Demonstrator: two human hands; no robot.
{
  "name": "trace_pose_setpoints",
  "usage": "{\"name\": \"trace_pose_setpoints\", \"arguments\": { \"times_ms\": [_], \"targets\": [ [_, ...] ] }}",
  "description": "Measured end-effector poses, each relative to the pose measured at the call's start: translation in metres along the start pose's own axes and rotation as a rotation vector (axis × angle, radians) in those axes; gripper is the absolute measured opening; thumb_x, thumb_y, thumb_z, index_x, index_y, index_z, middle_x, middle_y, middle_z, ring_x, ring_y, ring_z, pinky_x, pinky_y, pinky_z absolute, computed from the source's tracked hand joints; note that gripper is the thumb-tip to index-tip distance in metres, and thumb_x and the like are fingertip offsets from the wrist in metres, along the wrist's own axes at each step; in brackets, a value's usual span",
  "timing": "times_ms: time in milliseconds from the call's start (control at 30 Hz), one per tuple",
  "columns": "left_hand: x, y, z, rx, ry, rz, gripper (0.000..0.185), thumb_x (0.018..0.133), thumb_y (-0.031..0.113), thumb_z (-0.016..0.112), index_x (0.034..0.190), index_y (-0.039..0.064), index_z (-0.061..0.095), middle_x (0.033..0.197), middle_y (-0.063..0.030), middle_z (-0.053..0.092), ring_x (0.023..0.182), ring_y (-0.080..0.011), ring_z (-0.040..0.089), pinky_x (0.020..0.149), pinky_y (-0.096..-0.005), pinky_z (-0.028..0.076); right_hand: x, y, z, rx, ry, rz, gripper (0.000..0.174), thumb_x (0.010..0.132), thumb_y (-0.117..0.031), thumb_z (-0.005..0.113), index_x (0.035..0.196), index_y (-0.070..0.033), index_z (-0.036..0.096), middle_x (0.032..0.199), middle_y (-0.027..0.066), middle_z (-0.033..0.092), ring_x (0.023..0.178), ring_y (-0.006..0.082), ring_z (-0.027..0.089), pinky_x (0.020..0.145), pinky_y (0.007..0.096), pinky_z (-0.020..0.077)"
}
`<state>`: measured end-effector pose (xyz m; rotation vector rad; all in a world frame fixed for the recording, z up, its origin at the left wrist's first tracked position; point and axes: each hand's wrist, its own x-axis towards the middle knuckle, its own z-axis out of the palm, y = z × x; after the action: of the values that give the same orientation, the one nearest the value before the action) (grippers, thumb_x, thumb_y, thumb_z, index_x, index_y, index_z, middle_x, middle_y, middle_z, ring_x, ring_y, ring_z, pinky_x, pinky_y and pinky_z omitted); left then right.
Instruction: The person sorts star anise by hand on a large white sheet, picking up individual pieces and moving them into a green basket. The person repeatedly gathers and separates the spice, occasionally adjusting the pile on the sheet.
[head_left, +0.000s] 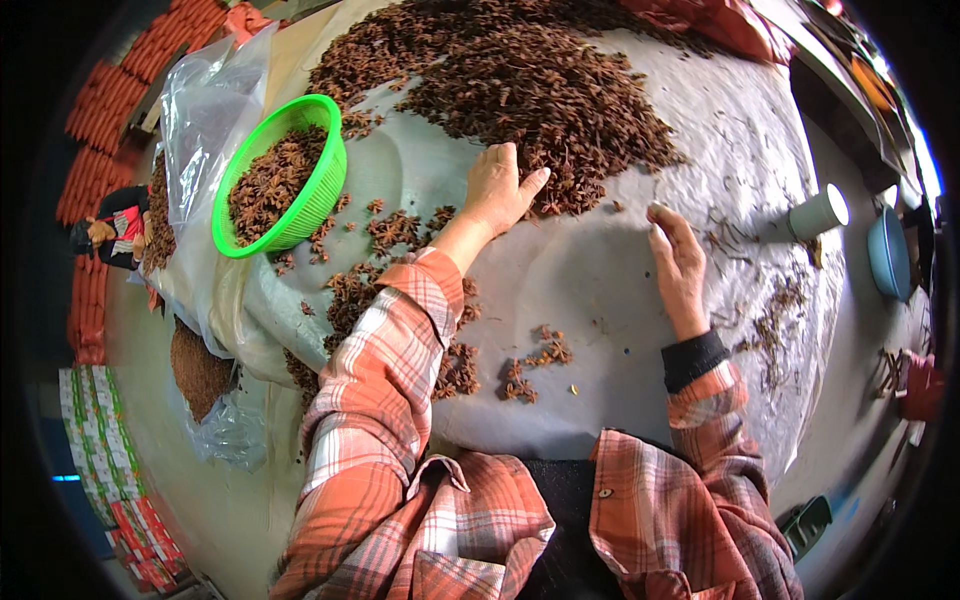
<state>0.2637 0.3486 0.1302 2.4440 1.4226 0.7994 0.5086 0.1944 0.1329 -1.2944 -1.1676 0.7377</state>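
A large heap of dried star anise (540, 105) lies on a pale plastic sheet (570, 277) before me. At the heap's near edge is my left hand (495, 187), back upward, its thumb spread from the fingers; its palm side is hidden. My right hand (681, 262) is to the right, apart from the heap and above the sheet. Its thumb and forefinger are close together, and I cannot tell whether something small is between them. A green plastic basket (335, 161), tilted and partly filled with star anise (277, 187), rests on the left.
Loose star anise (551, 349) lies near me. Stem bits (772, 330) and a white cup (817, 214) are at the right. Clear plastic bags (214, 112) drape the left edge. Beyond are a person (120, 229), stacked red bags (90, 180) and a blue basin (890, 255).
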Motion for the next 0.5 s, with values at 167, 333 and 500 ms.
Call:
{"name": "trace_pose_setpoints", "arguments": {
  "times_ms": [167, 333, 500],
  "targets": [
    [-0.037, 0.069, -0.011, 0.23, -0.283, -0.024, 0.081, 0.089, 0.053, 0.06, 0.15, 0.011, 0.029, 0.152, -0.0239, 0.029, 0.141, -0.0466, 0.024, 0.11, -0.064, 0.025, -0.007, 0.002, -0.012, -0.184, 0.072, -0.137, 0.028, 0.092, -0.009, 0.064, 0.118, -0.002, 0.062, 0.114, 0.0098, 0.066, 0.106, 0.0172, 0.062, 0.094, 0.0274, 0.0466],
    [-0.061, 0.103, -0.023, 0.337, -0.418, 0.097, 0.082, 0.087, 0.064, 0.056, 0.154, 0.026, 0.028, 0.16, -0.0128, 0.021, 0.145, -0.046, 0.015, 0.11, -0.0717, 0.017, -0.007, 0.008, -0.027, -1.014, 0.049, -0.383, 0.05, 0.086, -0.033, 0.066, 0.129, -0.008, 0.055, 0.14, 0.0159, 0.05, 0.134, 0.033, 0.041, 0.112, 0.0486, 0.0302],
    [-0.086, 0.097, -0.036, 0.088, -0.557, 0.151, 0.088, 0.083, 0.073, 0.054, 0.155, 0.034, 0.02, 0.162, -0.0095, 0.017, 0.149, -0.0383, 0.011, 0.115, -0.0642, 0.013, -0.005, -0.002, -0.065, -1.247, -0.001, -0.149, 0.052, 0.09, -0.042, 0.06, 0.129, -0.007, 0.056, 0.138, 0.016, 0.051, 0.129, 0.0343, 0.045, 0.109, 0.0499, 0.0329]
  ]
}}
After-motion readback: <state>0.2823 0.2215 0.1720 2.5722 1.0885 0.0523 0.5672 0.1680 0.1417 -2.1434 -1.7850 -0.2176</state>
